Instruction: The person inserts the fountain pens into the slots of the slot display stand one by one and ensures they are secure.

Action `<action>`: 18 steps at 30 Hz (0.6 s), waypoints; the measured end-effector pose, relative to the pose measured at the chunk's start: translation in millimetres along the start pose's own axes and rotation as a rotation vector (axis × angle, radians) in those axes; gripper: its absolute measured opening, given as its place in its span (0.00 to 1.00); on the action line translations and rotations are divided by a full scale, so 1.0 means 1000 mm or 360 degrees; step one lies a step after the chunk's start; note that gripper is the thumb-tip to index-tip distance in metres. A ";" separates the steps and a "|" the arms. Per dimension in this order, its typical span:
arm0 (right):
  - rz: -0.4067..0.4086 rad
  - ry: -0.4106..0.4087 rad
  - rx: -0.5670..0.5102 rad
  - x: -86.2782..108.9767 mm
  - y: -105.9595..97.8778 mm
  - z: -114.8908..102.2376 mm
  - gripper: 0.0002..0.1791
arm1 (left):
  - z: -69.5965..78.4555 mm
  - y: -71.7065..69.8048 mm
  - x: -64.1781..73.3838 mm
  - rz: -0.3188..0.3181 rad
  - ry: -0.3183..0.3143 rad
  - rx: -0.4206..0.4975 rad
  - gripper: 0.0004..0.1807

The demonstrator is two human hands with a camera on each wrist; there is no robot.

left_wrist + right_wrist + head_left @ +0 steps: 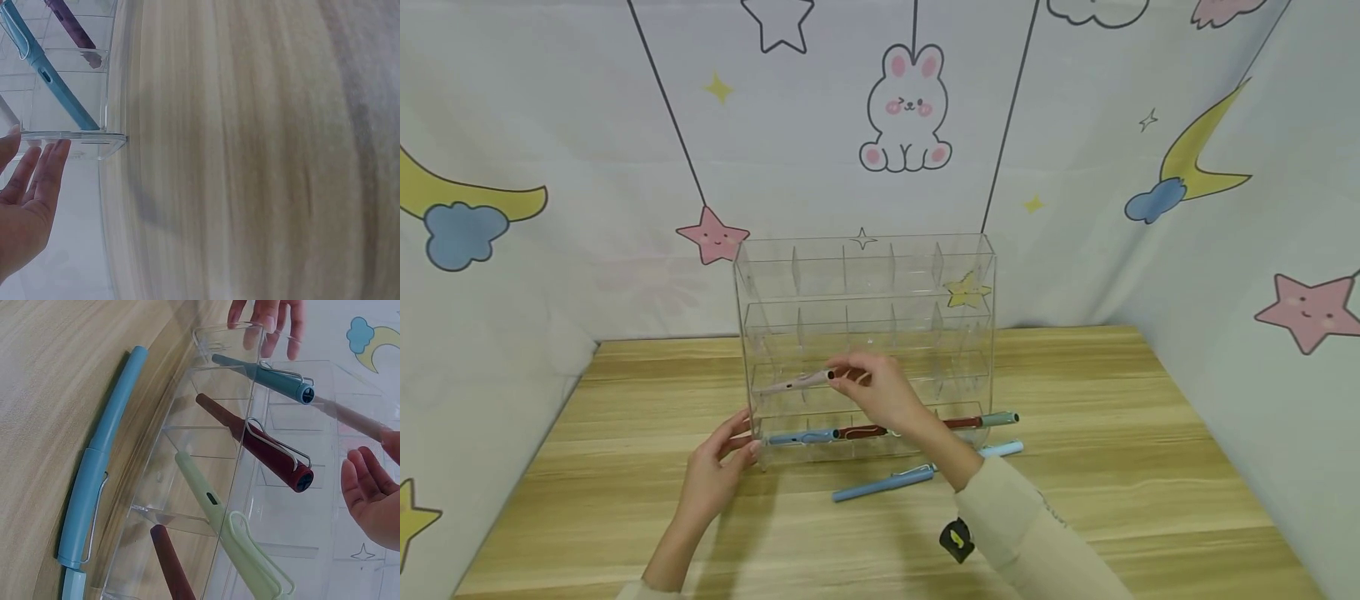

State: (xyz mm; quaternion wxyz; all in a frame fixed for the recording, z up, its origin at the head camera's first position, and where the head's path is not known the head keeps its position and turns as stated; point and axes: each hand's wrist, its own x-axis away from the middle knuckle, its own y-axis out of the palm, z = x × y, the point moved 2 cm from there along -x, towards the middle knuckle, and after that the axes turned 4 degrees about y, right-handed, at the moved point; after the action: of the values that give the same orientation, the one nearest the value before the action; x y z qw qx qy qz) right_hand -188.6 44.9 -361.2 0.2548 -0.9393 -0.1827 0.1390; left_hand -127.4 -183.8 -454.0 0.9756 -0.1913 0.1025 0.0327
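– Printed backdrop [820, 167] and wood-grain tabletop [1150, 467] identified. Specify the fixture.

– Clear rack [820, 275], upright on the tabletop, tiered and divided into compartments. Its middle, in the head view, serves as dial centre.

– Right hand [883, 392]: report condition.

– Grasping. Thumb and fingertips pinch the pale pen [805, 381] at its dark-ended tip. The hand sits just below dial centre.

– Pen position?

– Between 8 and 9 o'clock, slanted, at the second tier from the bottom. Contact with the shelf cannot be determined.

– Left hand [722, 462]?

– At 8 o'clock, gripping the rack's side wall between thumb and fingers.

– List the contents of the lowest tier.

– Starting at 7 o'clock: blue pen [801, 437], dark red pen [857, 432], light green pen [222, 522], second dark red body [172, 562]. A grey-green pen end [1000, 419] projects at 4 o'clock.

– Loose items?

– Two, on the tabletop before the rack: slim blue pen [883, 485] at 6 o'clock, light blue pen [1003, 450] at 4 o'clock.
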 end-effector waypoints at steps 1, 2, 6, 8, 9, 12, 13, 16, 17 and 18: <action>-0.0002 -0.0005 -0.0001 0.000 0.000 0.000 0.13 | 0.000 0.000 0.000 0.0001 -0.0002 0.0002 0.25; -0.0002 -0.0011 0.0001 0.000 0.000 0.000 0.13 | 0.000 0.000 0.000 0.0001 0.0002 0.0004 0.25; -0.0001 -0.0034 -0.0007 0.000 0.000 0.000 0.13 | 0.002 0.001 0.000 0.0004 0.0021 0.0024 0.25; -0.0006 -0.0038 -0.0010 0.000 0.000 0.000 0.13 | 0.002 0.001 0.000 0.0005 0.0032 0.0034 0.24; -0.0011 -0.0039 -0.0007 0.000 0.000 0.000 0.13 | 0.002 0.001 0.000 0.0007 0.0035 0.0035 0.24; -0.0026 -0.0032 -0.0009 0.001 -0.001 0.000 0.14 | 0.002 0.001 0.000 0.0010 0.0041 0.0042 0.24; -0.0032 -0.0032 -0.0014 0.001 -0.001 0.000 0.14 | 0.002 0.001 0.000 0.0010 0.0044 0.0041 0.24; -0.0059 -0.0028 -0.0044 0.002 -0.002 0.001 0.15 | 0.002 0.001 0.000 0.0012 0.0054 0.0039 0.24; -0.0071 -0.0026 -0.0057 0.002 -0.003 0.001 0.15 | 0.002 0.000 0.000 0.0013 0.0058 0.0038 0.24; -0.0083 -0.0024 -0.0070 0.003 -0.004 0.001 0.15 | 0.002 0.000 0.001 0.0013 0.0061 0.0034 0.24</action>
State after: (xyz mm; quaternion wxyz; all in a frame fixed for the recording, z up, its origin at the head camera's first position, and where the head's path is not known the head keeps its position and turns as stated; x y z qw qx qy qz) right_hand -187.2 49.8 -360.5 0.2361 -0.9386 -0.2122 0.1354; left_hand -126.5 -182.7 -452.5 0.9753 -0.1810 0.1222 0.0321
